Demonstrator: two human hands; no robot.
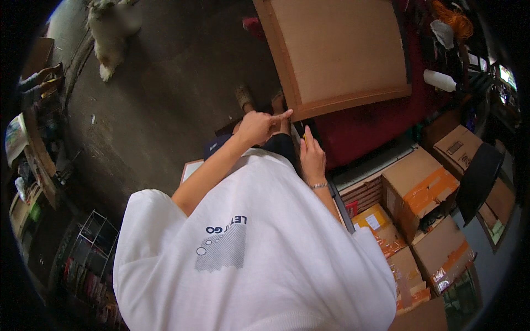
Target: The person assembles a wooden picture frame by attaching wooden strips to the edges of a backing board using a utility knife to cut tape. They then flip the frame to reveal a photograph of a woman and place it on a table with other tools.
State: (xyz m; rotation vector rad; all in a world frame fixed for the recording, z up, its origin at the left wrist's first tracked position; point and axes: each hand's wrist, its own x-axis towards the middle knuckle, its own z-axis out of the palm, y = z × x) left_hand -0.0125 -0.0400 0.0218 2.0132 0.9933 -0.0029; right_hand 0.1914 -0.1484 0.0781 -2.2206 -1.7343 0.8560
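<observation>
A large flat tan board with a reddish-brown wooden frame [337, 52] stands before me, above the grey concrete floor [165, 94]. My left hand [258, 127] touches its lower corner, forefinger extended (other fingers curled). My right hand [312, 154] pinches a small dark tool, barely visible.

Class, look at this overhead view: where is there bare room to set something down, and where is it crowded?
Free: the concrete floor between the wooden board and the left-hand shelves. Crowded: the taped cardboard boxes at right, and the wire rack at lower left.
</observation>
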